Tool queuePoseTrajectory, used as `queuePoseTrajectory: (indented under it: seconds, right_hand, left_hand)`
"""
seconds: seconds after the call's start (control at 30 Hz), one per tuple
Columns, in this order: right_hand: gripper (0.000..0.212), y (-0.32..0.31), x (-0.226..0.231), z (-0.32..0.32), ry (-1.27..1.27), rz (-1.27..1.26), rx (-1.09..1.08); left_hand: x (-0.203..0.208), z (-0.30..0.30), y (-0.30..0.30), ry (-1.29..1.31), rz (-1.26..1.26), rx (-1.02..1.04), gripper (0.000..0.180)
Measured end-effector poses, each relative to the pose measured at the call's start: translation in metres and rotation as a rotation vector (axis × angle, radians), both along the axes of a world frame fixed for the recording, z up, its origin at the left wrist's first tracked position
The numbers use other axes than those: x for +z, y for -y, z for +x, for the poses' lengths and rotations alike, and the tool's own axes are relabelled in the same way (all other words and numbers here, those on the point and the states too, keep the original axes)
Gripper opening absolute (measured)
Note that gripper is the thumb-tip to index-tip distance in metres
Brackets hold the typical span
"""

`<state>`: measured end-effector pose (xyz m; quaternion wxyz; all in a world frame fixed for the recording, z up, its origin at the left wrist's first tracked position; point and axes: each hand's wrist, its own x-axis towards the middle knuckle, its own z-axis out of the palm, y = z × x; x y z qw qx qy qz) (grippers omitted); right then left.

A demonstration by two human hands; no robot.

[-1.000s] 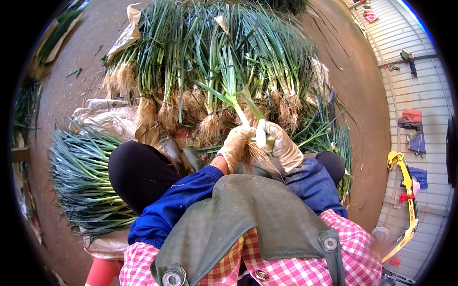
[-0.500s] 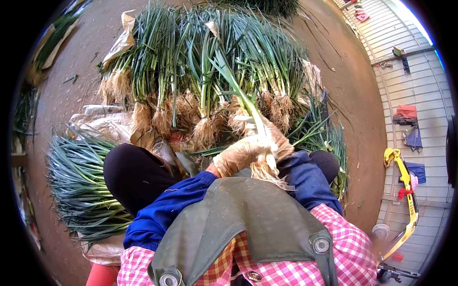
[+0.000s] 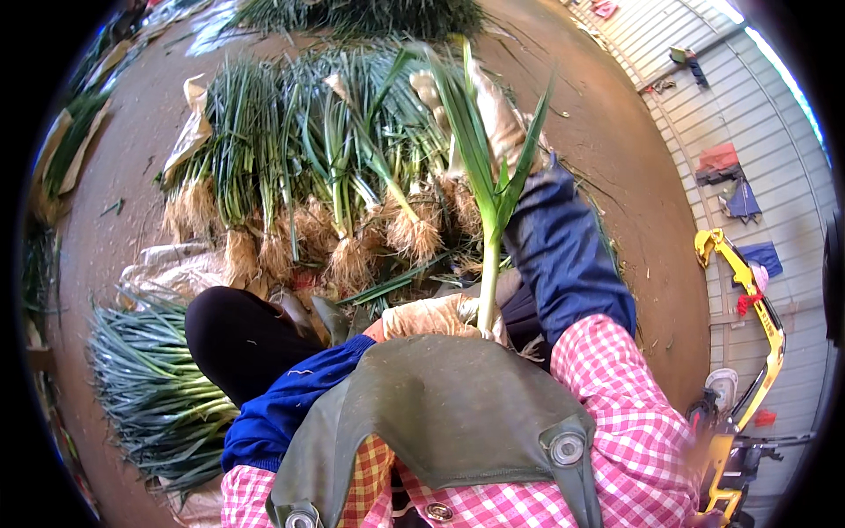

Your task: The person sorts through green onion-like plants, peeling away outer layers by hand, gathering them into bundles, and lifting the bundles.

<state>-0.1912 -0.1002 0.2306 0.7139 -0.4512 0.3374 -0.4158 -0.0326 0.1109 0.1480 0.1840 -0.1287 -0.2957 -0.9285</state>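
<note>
My left hand (image 3: 431,317), in a tan glove, is closed around the pale lower stem of a leek (image 3: 489,238) just above my apron. The leek stands nearly upright, its green leaves fanning away from me; its root end is mostly hidden. Stretched forward at the right end of a row of rooted leeks (image 3: 282,150) is my gloved right hand (image 3: 500,123). Its fingers reach leftward and look apart, partly behind the held leek's leaves. Whether they touch the row I cannot tell. One loose leek (image 3: 400,198) lies slantwise on the row, roots toward me.
At my left lies a heap of leeks (image 3: 158,378) with paler stems. Pale sacking (image 3: 172,273) lies between it and the row. Another dark green pile (image 3: 361,13) sits farther off on the brown floor (image 3: 132,167). A yellow jointed arm (image 3: 757,326) stands by the ribbed wall at right.
My right hand has left the leek and moved forward to the row. The leek now stands more upright in my left hand alone. The whole view has shifted a little.
</note>
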Motion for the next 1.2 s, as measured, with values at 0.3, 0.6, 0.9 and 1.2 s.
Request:
queuePoseTrajectory:
  seconds: [0.3,0.6,0.9,1.2]
  right_hand:
    - [0.052,0.093,0.059,0.056,-0.128,-0.344,0.179]
    - [0.034,0.062,-0.210,0.023,-0.279,0.366,-0.075]
    - [0.045,0.002,-0.238,0.095,-0.487,0.589,0.034]
    - [0.032,0.013,-0.273,0.099,-0.214,0.414,0.193]
  left_hand:
    - [-0.053,-0.002,0.038,0.165,0.245,0.401,0.026]
    - [-0.182,0.024,0.083,0.568,0.735,0.948,0.022]
    - [-0.197,0.001,0.086,0.432,0.797,0.977,0.018]
    - [-0.207,0.006,0.088,0.566,0.893,1.005,0.021]
